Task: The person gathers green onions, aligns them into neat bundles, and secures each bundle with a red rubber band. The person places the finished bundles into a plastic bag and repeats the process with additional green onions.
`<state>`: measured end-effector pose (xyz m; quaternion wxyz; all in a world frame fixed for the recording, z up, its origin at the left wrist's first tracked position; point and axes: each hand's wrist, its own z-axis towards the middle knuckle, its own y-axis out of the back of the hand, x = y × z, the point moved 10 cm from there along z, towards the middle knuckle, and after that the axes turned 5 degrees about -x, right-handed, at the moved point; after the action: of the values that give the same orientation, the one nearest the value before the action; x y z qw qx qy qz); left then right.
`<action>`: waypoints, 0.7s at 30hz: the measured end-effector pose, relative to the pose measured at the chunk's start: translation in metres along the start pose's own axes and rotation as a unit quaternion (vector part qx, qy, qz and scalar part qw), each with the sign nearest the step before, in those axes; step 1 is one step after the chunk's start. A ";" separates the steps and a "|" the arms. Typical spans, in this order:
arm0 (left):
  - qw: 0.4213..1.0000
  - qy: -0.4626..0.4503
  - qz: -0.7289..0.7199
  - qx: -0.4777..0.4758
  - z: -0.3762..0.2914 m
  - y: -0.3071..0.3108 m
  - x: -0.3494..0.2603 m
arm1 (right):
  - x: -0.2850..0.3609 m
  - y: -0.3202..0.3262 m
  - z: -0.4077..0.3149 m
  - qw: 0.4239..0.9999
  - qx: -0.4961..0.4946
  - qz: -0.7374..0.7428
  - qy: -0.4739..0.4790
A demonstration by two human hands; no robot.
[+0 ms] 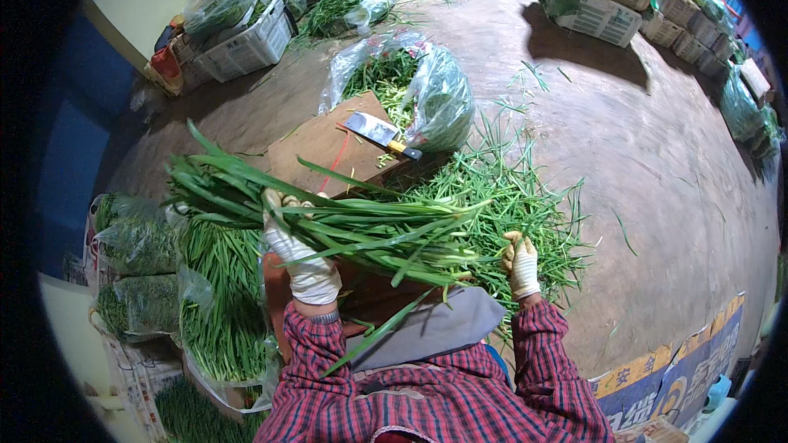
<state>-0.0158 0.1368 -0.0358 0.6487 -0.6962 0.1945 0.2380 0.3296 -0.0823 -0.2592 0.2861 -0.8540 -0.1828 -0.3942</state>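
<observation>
My left hand (301, 252), in a white glove, grips a large bunch of long green leaves, likely garlic chives (369, 221), held across my lap. Their pale stem ends point right. My right hand (521, 261), also gloved, is at the right of those ends, fingers curled over the pile of loose leaves (529, 197) on the floor; whether it holds a leaf I cannot tell. Beyond the bunch, a cleaver (372, 129) with a yellow and black handle lies on a wooden board (308, 147). Cut stems fill an open clear plastic bag (443, 98) behind the board.
At left stand bags of greens (225, 295) and a white plastic crate (246, 43) topped with bagged greens. Another heap of greens (338, 6) lies beyond. Stacked crates (600, 15) stand at the upper right. A printed sheet (677, 375) lies at the lower right.
</observation>
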 end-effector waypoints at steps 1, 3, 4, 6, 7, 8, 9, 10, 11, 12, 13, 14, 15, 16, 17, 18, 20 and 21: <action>0.999 0.003 -0.038 0.015 -0.005 -0.003 0.001 | 0.001 0.009 0.002 0.999 -0.029 0.034 0.007; 0.999 0.006 -0.048 0.017 -0.008 -0.007 -0.003 | 0.006 0.002 -0.006 0.999 -0.007 0.036 0.002; 0.998 0.019 -0.062 0.023 -0.009 -0.012 0.000 | 0.015 -0.023 -0.016 0.996 0.089 0.004 0.026; 0.990 0.032 -0.102 0.094 -0.016 -0.032 0.001 | 0.031 -0.065 -0.046 0.974 0.194 -0.081 0.087; 0.988 0.033 -0.084 0.124 -0.021 -0.041 0.002 | 0.037 -0.093 -0.061 0.955 0.220 -0.111 0.163; 0.980 0.032 -0.081 0.177 -0.027 -0.054 0.003 | 0.048 -0.114 -0.079 0.873 0.210 -0.321 0.303; 0.970 0.037 -0.071 0.229 -0.036 -0.067 0.006 | 0.062 -0.126 -0.092 0.762 0.099 -0.467 0.438; 0.959 0.041 -0.080 0.269 -0.042 -0.076 0.002 | 0.056 -0.123 -0.083 0.824 0.098 -0.420 0.367; 0.992 0.005 -0.062 0.110 -0.035 -0.048 -0.004 | 0.051 -0.126 -0.079 0.871 0.121 -0.333 0.340; 0.987 0.003 -0.045 0.152 -0.036 -0.060 -0.007 | 0.046 -0.124 -0.076 0.880 0.121 -0.316 0.332; 0.976 0.004 -0.037 0.217 -0.040 -0.075 -0.016 | 0.045 -0.128 -0.079 0.869 0.174 -0.285 0.364; 0.995 -0.091 0.011 -0.028 -0.037 -0.031 -0.025 | 0.038 -0.120 -0.071 0.881 0.168 -0.275 0.345; 0.997 -0.067 -0.008 0.037 -0.037 -0.046 -0.025 | 0.029 -0.112 -0.063 0.896 0.178 -0.263 0.311; 0.990 -0.040 -0.038 0.133 -0.040 -0.069 -0.025 | 0.017 -0.092 -0.043 0.943 0.151 -0.217 0.200; 0.957 -0.002 -0.072 0.280 -0.054 -0.098 -0.022 | 0.008 -0.067 -0.028 0.981 0.095 -0.143 0.094; 0.974 -0.070 -0.012 0.213 -0.053 -0.088 -0.032 | 0.013 -0.045 -0.024 0.989 0.023 -0.126 0.080; 0.995 -0.097 0.023 0.008 -0.049 -0.053 -0.035 | 0.036 -0.030 -0.028 0.986 -0.030 -0.130 0.105; 0.981 -0.144 0.070 -0.108 -0.055 -0.032 -0.041 | 0.047 -0.025 -0.036 0.980 -0.053 -0.162 0.101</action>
<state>-0.0265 0.0834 0.0161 0.5730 -0.7050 0.1202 0.4001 0.3250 -0.0815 -0.1952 0.1898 -0.7830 -0.2672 -0.5287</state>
